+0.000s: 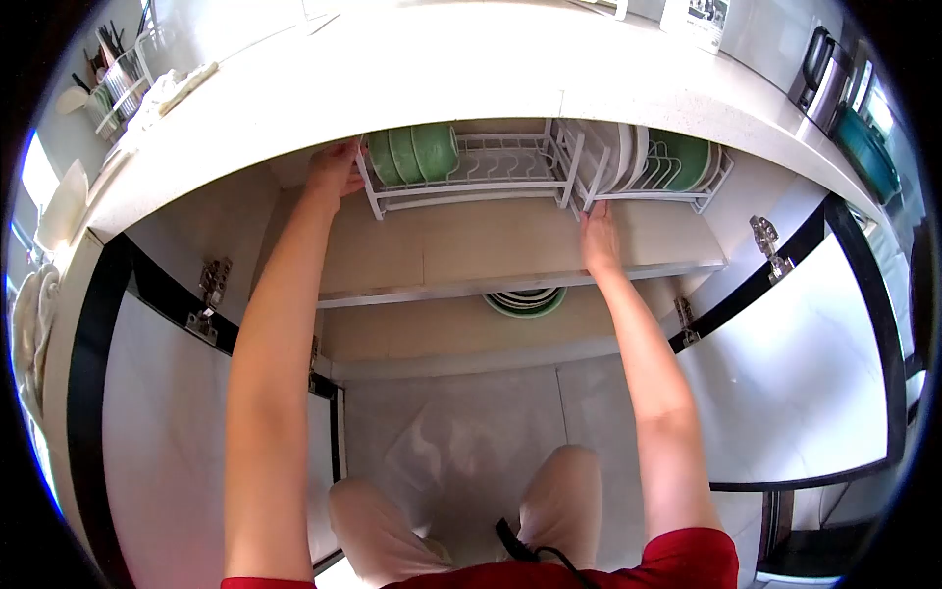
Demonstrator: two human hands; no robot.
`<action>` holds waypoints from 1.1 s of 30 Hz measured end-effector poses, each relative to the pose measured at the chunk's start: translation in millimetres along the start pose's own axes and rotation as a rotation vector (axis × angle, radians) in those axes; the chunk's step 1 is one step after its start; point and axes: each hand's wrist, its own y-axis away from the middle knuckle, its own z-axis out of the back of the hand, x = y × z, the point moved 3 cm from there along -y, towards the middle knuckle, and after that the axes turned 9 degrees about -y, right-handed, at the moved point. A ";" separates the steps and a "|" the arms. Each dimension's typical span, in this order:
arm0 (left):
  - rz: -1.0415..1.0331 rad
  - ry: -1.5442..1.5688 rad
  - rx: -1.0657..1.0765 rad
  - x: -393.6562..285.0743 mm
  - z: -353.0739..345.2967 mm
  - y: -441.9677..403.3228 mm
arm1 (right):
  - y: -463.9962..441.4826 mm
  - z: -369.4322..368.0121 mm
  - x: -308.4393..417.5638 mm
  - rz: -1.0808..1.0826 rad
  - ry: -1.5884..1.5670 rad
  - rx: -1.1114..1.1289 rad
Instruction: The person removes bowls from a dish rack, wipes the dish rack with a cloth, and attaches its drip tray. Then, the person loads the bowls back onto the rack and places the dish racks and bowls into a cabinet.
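Observation:
Inside the open cabinet, two white wire dish racks stand side by side on the upper shelf. My left hand [337,172] is at the outer end of the left dish rack [471,187], its fingers curled around the end frame. Green bowls [412,154] stand on edge in that rack's left part; its other slots are bare. My right hand [600,240] grips the lower front left corner of the right dish rack [653,197], fingertips partly hidden behind the frame. White plates [620,157] and green plates [687,162] stand upright in it.
Stacked green-rimmed dishes [527,302] sit on the lower shelf [402,329]. Cabinet doors hang open at left [162,412] and right [795,363]. The countertop [442,69] overhangs the racks, with a kettle [829,83] and a teal container [865,152] at its right end.

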 end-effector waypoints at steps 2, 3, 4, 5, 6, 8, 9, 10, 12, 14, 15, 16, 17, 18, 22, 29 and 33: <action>-0.002 -0.041 0.010 -2.9 1.5 2.6 | -5.3 -12.3 -4.1 -0.017 -0.032 0.012; -0.001 -0.043 0.008 -1.7 2.2 1.2 | -5.9 -15.1 -4.9 0.012 -0.019 -0.011; 0.010 -0.036 0.019 -0.1 2.1 -0.2 | -6.2 -16.9 -6.5 0.040 -0.005 -0.034; 0.020 -0.027 0.029 1.7 1.6 -1.5 | -7.7 -18.4 -9.4 0.040 -0.005 -0.033; 0.022 -0.028 0.029 0.6 0.5 -0.3 | -9.0 -15.5 -5.0 0.072 0.034 -0.039; 0.013 -0.038 0.001 -3.6 -0.8 1.9 | -11.4 -15.4 2.8 0.100 0.069 -0.047; 0.012 -0.042 0.003 -0.6 -0.9 -0.9 | -13.5 -18.7 1.9 0.039 0.100 -0.015; 0.009 -0.033 -0.007 3.2 -0.4 -2.9 | -14.3 -21.5 0.3 -0.023 0.134 0.017; 0.000 -0.022 0.006 7.1 0.7 -8.1 | -13.3 -25.0 0.4 -0.004 0.202 0.048; 0.013 -0.042 0.009 10.8 2.7 -13.6 | -11.3 -21.6 -2.6 -0.002 0.288 0.071; 0.008 -0.040 0.028 10.4 1.2 -12.1 | -11.9 -21.0 -0.1 0.000 0.218 0.024; 0.010 -0.020 0.030 9.6 1.9 -10.4 | -12.5 -17.7 -3.0 0.007 0.146 -0.023; 0.010 0.000 0.031 8.1 2.3 -9.5 | -11.8 -10.6 -9.6 0.000 0.153 -0.032; 0.004 -0.001 0.042 7.7 1.9 -10.5 | -9.4 -5.1 -17.0 0.026 0.091 -0.042; 0.020 -0.019 0.010 9.3 2.5 -10.3 | -2.1 73.7 -59.0 -0.129 0.005 -0.145; 0.056 -0.053 0.027 14.6 6.9 -20.6 | -73.6 133.9 -220.5 -0.255 -0.009 -0.266; 0.050 -0.047 -0.036 10.3 4.5 -16.7 | -92.6 111.7 -239.3 -0.278 -0.051 -0.099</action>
